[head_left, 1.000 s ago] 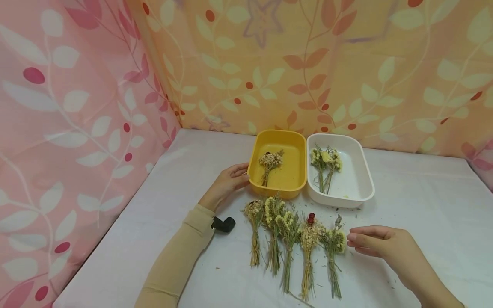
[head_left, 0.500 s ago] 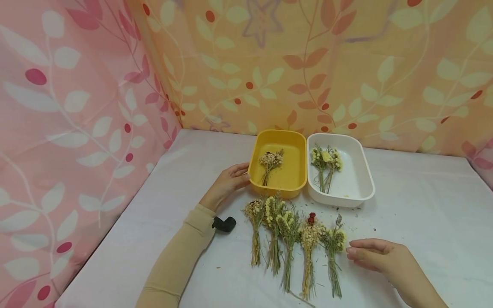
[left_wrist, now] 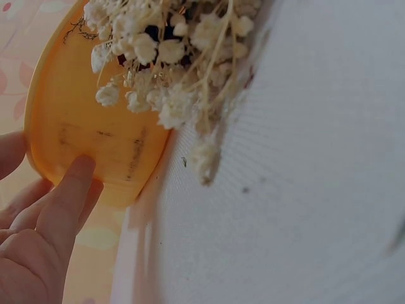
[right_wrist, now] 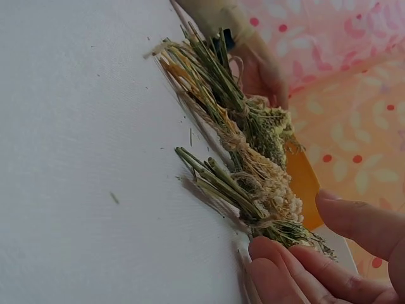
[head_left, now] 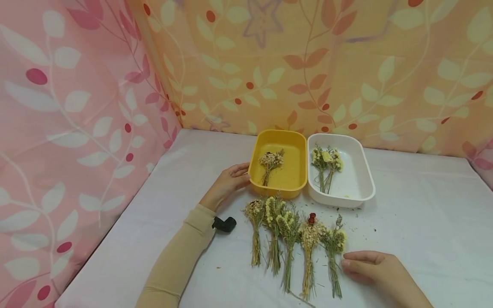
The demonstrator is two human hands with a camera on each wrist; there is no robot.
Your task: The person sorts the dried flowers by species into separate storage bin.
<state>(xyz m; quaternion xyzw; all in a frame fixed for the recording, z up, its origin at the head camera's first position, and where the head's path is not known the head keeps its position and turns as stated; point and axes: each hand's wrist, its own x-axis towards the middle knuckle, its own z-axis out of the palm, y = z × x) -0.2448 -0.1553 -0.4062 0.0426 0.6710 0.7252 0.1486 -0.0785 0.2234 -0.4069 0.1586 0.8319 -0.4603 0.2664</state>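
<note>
My left hand (head_left: pixel 227 184) rests its fingers against the front left corner of a yellow tub (head_left: pixel 294 171); in the left wrist view a fingertip (left_wrist: pixel 82 166) touches its outer wall. Inside the tub lies one small dried-flower bunch (head_left: pixel 271 162). My right hand (head_left: pixel 379 271) is low over the table, fingertips right beside the rightmost bunch of dried yellow flowers (head_left: pixel 334 256). Seen from the right wrist, that bunch's tied stems (right_wrist: pixel 221 190) lie just past the fingers, thumb held apart from them. Beside it lies a cream bunch with a red flower (head_left: pixel 310 239).
A white tub (head_left: pixel 354 175) stands against the yellow one's right side, with yellow dried flowers (head_left: pixel 327 162) in it. Further bunches (head_left: pixel 273 226) lie in a row before the tubs. Patterned cloth (head_left: pixel 246 64) rises behind the table.
My right hand has come down toward the front, from beside the rightmost bunch's flower head to beside its stems. The left hand has stayed at the yellow tub.
</note>
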